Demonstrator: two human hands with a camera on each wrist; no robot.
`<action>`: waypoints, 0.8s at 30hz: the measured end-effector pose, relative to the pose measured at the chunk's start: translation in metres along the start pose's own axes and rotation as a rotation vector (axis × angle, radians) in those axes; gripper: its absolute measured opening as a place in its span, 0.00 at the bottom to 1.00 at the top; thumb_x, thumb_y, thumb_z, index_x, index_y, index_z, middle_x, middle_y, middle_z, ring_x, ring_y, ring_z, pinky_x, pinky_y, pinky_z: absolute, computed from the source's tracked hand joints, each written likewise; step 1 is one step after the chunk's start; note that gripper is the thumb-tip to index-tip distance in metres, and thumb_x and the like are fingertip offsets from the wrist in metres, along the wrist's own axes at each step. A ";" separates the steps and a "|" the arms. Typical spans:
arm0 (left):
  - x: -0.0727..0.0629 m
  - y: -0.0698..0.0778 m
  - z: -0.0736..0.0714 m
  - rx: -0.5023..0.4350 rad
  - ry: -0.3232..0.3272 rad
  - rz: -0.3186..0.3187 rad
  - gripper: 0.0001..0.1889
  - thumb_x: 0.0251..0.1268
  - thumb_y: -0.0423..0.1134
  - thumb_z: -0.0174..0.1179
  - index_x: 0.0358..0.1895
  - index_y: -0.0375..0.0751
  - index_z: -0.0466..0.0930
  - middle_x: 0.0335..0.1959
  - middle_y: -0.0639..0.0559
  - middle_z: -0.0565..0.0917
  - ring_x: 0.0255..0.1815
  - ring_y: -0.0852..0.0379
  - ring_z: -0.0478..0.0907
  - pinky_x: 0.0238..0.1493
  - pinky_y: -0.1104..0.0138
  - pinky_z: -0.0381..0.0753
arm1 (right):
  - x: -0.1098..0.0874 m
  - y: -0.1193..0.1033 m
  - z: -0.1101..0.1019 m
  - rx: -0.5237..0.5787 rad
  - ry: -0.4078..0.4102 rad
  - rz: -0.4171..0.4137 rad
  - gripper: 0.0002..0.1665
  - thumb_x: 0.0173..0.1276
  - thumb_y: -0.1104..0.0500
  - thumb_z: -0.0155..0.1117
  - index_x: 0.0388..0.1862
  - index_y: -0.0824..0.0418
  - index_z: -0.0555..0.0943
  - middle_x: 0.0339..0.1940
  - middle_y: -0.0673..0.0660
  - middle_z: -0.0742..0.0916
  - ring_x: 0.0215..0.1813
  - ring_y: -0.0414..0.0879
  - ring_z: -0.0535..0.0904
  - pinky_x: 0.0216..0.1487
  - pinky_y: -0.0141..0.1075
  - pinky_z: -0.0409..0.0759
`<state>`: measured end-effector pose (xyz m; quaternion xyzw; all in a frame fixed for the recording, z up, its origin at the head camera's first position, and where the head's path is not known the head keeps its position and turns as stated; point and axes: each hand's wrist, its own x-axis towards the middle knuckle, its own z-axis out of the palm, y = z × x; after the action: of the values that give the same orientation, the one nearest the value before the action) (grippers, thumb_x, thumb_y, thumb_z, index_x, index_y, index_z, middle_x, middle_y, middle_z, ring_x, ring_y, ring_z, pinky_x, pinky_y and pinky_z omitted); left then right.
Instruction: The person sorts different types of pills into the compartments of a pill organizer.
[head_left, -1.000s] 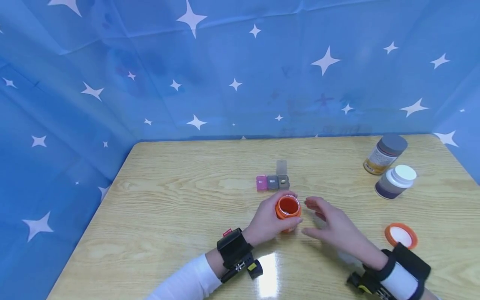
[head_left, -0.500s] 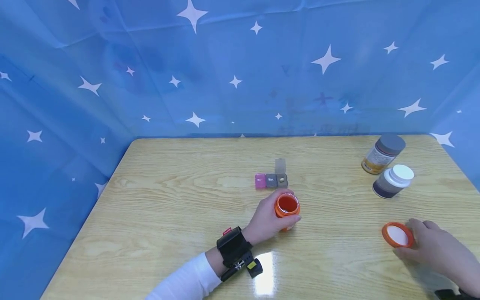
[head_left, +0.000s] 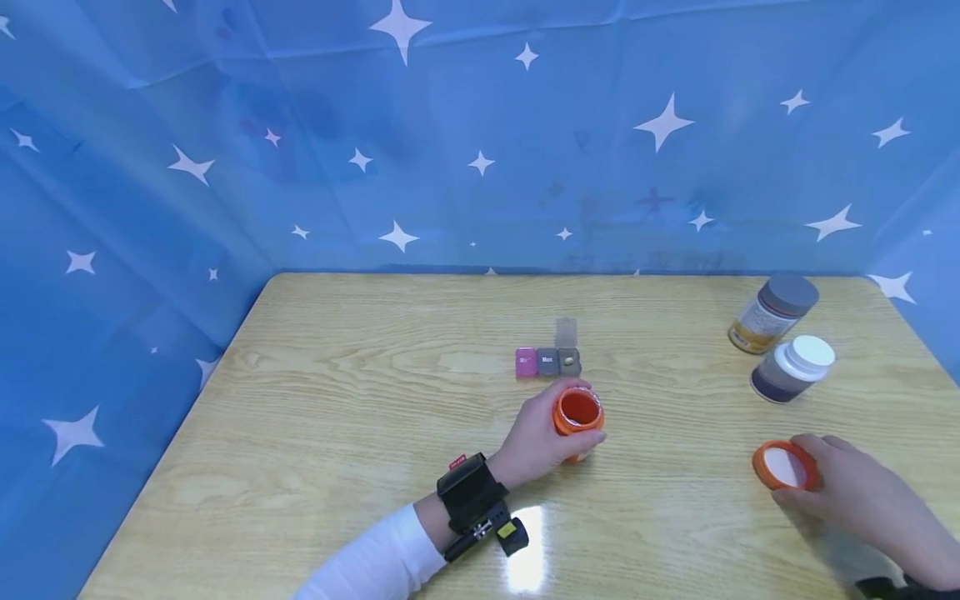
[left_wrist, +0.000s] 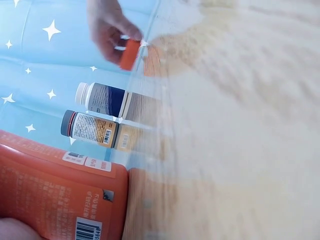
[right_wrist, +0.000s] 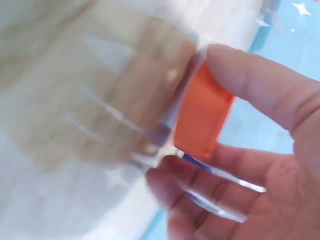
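My left hand (head_left: pixel 536 442) grips an uncapped orange bottle (head_left: pixel 579 410) that stands upright on the table, its mouth facing up. In the left wrist view the label and barcode of the orange bottle (left_wrist: pixel 60 195) show large. My right hand (head_left: pixel 862 496) pinches the orange lid (head_left: pixel 785 466) by its edge, white inner side up. Thumb and fingers hold the lid (right_wrist: pixel 204 112) from both sides in the right wrist view. Just beyond the bottle lies a small pill organizer (head_left: pixel 547 362); its right compartment has the flap up and a pill (head_left: pixel 568 361) inside.
At the right of the wooden table (head_left: pixel 360 358) stand a grey-capped bottle (head_left: pixel 772 312) and a white-capped bottle (head_left: pixel 793 368), farther back than the right hand. A blue star-patterned cloth (head_left: pixel 450 125) hangs behind and to the left of the table.
My right hand has gone from beside the orange bottle to the lid at the right, taken hold of it, and shifted it slightly left. My left hand keeps its grip on the bottle.
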<state>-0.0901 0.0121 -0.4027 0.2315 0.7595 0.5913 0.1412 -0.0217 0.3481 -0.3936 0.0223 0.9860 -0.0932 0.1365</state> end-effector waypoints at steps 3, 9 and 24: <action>0.000 0.001 0.000 0.012 -0.001 0.001 0.27 0.52 0.37 0.67 0.55 0.39 0.69 0.49 0.48 0.79 0.49 0.57 0.75 0.50 0.75 0.74 | 0.000 -0.024 -0.012 0.083 0.126 -0.114 0.34 0.43 0.53 0.76 0.43 0.73 0.74 0.29 0.60 0.83 0.30 0.49 0.76 0.28 0.42 0.75; 0.000 0.002 0.002 0.008 0.012 0.017 0.27 0.51 0.36 0.67 0.56 0.36 0.69 0.49 0.47 0.79 0.49 0.56 0.75 0.50 0.75 0.74 | 0.007 -0.109 -0.044 0.129 0.198 -0.295 0.35 0.43 0.56 0.76 0.50 0.67 0.74 0.39 0.62 0.84 0.37 0.51 0.79 0.36 0.46 0.79; -0.001 -0.001 0.001 0.031 0.003 0.062 0.27 0.52 0.36 0.66 0.57 0.39 0.68 0.49 0.48 0.80 0.47 0.62 0.76 0.50 0.73 0.75 | 0.009 -0.176 -0.061 0.026 0.313 -0.575 0.33 0.39 0.59 0.79 0.47 0.64 0.76 0.41 0.58 0.84 0.41 0.51 0.80 0.43 0.46 0.81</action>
<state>-0.0890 0.0123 -0.4043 0.2563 0.7611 0.5840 0.1180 -0.0592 0.1868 -0.3068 -0.2412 0.9596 -0.1362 -0.0488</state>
